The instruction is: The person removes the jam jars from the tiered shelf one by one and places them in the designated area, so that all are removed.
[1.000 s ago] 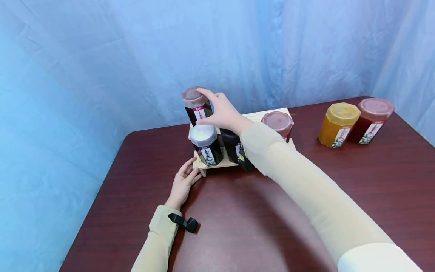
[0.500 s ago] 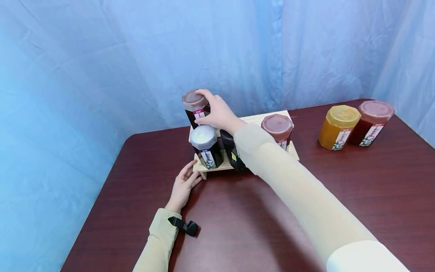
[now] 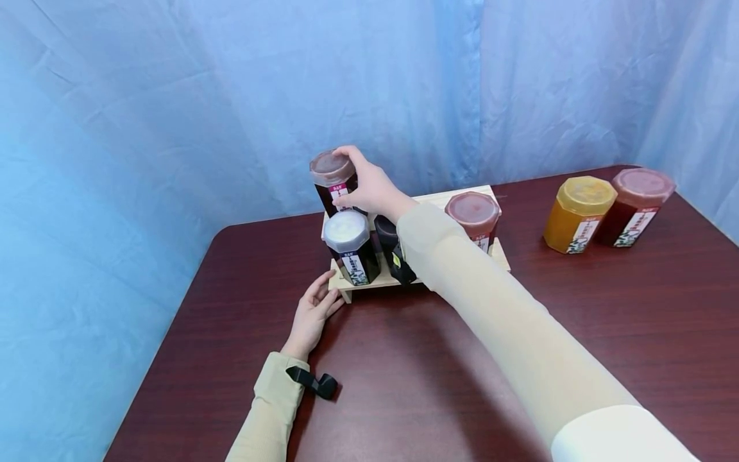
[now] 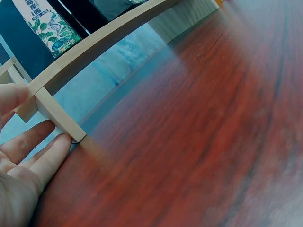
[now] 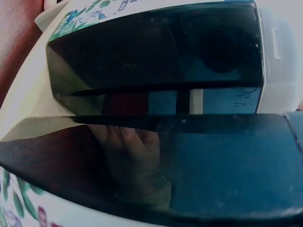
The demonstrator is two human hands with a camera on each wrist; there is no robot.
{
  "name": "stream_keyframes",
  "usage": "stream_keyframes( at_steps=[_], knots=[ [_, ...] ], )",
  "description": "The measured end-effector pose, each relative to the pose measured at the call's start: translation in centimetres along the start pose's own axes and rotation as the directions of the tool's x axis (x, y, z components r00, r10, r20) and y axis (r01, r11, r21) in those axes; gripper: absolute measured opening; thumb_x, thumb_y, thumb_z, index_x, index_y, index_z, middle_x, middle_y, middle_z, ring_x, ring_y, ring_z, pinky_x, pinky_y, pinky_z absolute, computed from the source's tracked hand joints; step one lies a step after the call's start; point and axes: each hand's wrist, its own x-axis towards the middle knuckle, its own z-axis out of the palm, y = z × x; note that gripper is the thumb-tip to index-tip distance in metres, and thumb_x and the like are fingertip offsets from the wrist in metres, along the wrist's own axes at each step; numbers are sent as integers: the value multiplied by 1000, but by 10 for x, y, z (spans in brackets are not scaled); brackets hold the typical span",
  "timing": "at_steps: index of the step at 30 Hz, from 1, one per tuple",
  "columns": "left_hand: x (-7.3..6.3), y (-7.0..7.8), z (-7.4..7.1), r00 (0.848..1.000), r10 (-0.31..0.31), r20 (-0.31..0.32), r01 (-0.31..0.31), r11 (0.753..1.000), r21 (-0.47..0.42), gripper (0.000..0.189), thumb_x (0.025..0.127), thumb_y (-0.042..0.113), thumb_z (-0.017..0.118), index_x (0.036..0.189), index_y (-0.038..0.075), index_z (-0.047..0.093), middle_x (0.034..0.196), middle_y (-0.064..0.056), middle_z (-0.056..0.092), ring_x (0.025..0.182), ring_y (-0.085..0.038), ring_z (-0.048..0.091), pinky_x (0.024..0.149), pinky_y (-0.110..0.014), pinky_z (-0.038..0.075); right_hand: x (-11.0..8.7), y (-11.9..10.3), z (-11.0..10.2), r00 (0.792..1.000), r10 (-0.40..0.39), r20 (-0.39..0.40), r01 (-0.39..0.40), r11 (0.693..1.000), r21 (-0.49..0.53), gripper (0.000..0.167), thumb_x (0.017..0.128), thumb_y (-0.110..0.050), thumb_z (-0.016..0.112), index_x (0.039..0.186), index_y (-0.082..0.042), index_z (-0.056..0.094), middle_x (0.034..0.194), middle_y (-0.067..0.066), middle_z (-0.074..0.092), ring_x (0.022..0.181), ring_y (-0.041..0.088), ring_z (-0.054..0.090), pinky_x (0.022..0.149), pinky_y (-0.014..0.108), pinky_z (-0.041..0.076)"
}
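Observation:
My right hand [image 3: 372, 189] grips a dark jar with a brownish lid [image 3: 331, 165] at the back left of a two-step wooden rack [image 3: 500, 256], thumb in front and fingers behind the lid. Whether its base touches the upper step is hidden. Below it, a white-lidded dark jar [image 3: 346, 232] stands on the lower step, beside a black-lidded jar [image 3: 388, 234] partly covered by my sleeve. My left hand [image 3: 312, 314] rests its extended fingertips on the rack's left end; in the left wrist view, the fingers [image 4: 56, 158] touch the rack's leg [image 4: 59, 116]. Dark jar walls [image 5: 156, 56] fill the right wrist view.
A pink-lidded jar [image 3: 472, 212] stands at the rack's right. Farther right on the dark red table [image 3: 577, 321] are a yellow jar [image 3: 568, 221] and a red jar [image 3: 626, 221], close together. A blue curtain [image 3: 277, 115] hangs behind.
My right hand has moved slightly left and closer round the brown-lidded jar. The jar itself has barely shifted. My left hand stays at the rack's end.

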Motion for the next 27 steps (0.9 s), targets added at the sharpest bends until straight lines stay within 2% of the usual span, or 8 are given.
stream_keyframes(
  at_steps=[9,17,27],
  knots=[
    [0,0,-1,1000,3,-1,-3,1000,-9,47,97,0,46,143,2,36,135,-28,45,102,-6,60,88,-27,51,2,-2,2,1000,-3,-5,3,999,-51,83,80,-20,77,146,-24,27,142,6,43,129,23,43,101,42,40],
    [-1,1,-1,1000,1,1,-1,1000,-5,47,97,0,46,143,1,35,136,-28,44,102,-6,60,88,-27,51,2,-3,8,998,-11,-60,7,998,-68,86,74,-20,81,144,-22,31,138,6,48,123,22,48,96,39,44],
    [-1,1,1,1000,-10,2,10,1000,-18,47,97,-1,44,144,1,35,137,-28,44,103,-6,60,88,-26,50,0,-4,9,996,-9,-94,1,996,-87,80,74,-19,80,141,-21,35,134,8,50,119,23,50,91,39,47]
  ],
)
